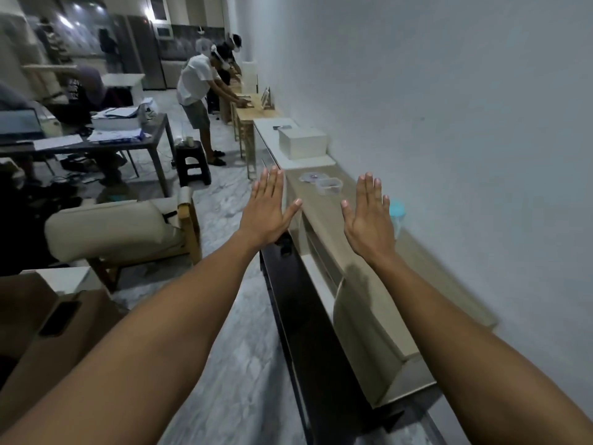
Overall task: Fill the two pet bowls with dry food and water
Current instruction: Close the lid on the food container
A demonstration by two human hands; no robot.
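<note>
Ahead, both arms are stretched out over a light wooden desk (321, 220) that is set along a white wall. The left hand (269, 211) is held flat, palm down, above the desk's front edge, with its fingers straight and close together and its thumb spread towards the other hand. The right hand (369, 216) is held the same way above the desk top, nearer the wall. The grip of each hand is wide, and nothing is held or touched by either.

Beyond the fingertips, a small clear plastic tub (328, 186) is seen on the desk, with something purple inside it that cannot be made out. A round clear lid (308, 178) lies flat just beside it, on the side away from the wall. A container with a teal top (397, 209) stands close to the wall and is partly hidden behind the right hand. Whether any of these is a pet bowl cannot be told.

Farther along, a white box (301, 142) is set on a white-topped unit. A person in a white shirt (195, 88) is bent over another desk in the distance. A cream armchair (118, 226) and a black stool (192, 162) stand on the marble floor to the left.
</note>
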